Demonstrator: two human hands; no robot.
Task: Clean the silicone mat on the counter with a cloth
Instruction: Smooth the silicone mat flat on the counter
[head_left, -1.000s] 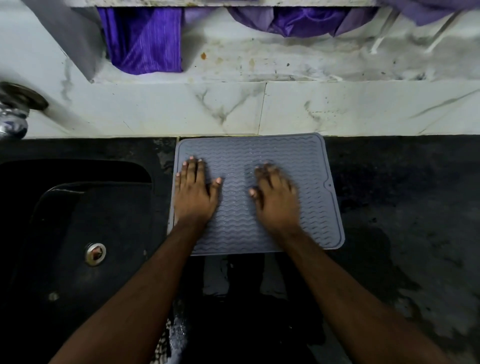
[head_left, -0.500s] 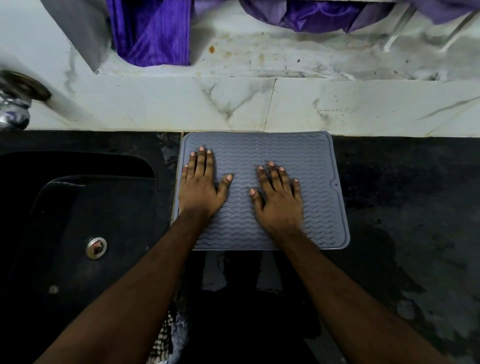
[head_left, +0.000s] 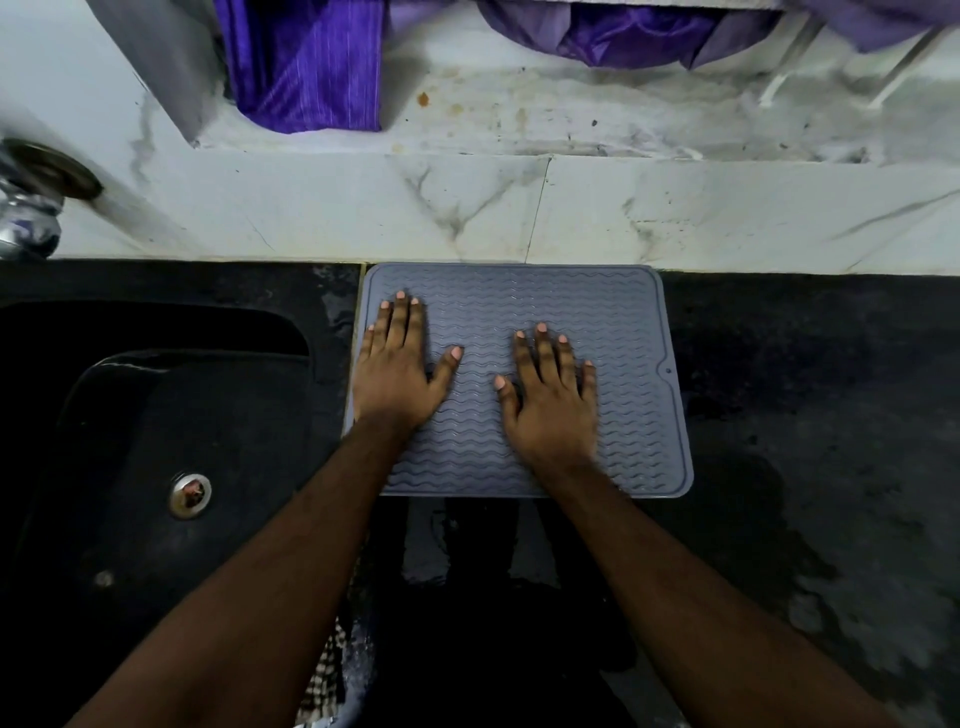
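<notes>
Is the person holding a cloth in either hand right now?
No, the left hand and the right hand both lie flat and bare on the grey mat.

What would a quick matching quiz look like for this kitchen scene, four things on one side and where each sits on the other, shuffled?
Things:
1. mat
2. sink drain
3. purple cloth
4. tap

Places:
A. on the ledge above the tiles
B. far left edge, on the wall
C. on the counter under both hands
D. in the black basin

Pairs: 1-C, 2-D, 3-A, 4-B

Both the left hand and the right hand lie flat and open on the mat.
</notes>
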